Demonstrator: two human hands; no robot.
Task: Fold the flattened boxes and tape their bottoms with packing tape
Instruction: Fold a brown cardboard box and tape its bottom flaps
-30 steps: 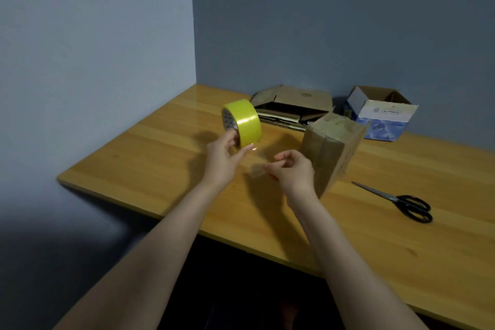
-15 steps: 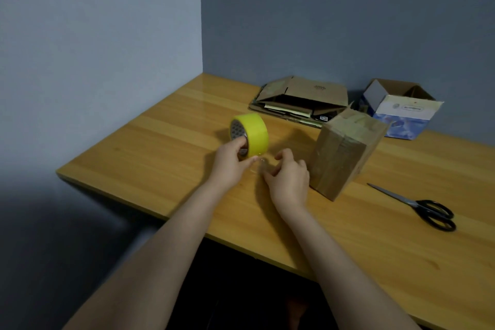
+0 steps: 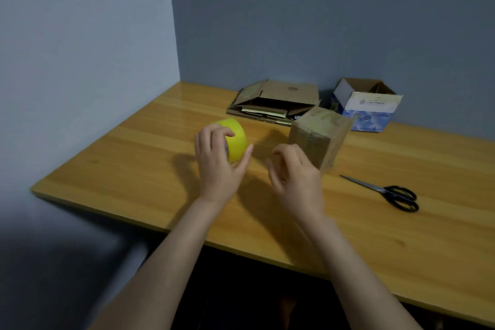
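Yellow tape roll [image 3: 235,139] gripped in left hand [image 3: 218,166]; right hand [image 3: 296,177] loosely curled, empty, beside brown box [image 3: 318,134] mid-worktop [image 3: 134,158].

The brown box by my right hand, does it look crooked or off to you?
Yes. The brown box stands tilted, leaning toward the white and blue box, with wrinkled tape layered over its top. Nothing is spilled; the scissors lie flat on the table.
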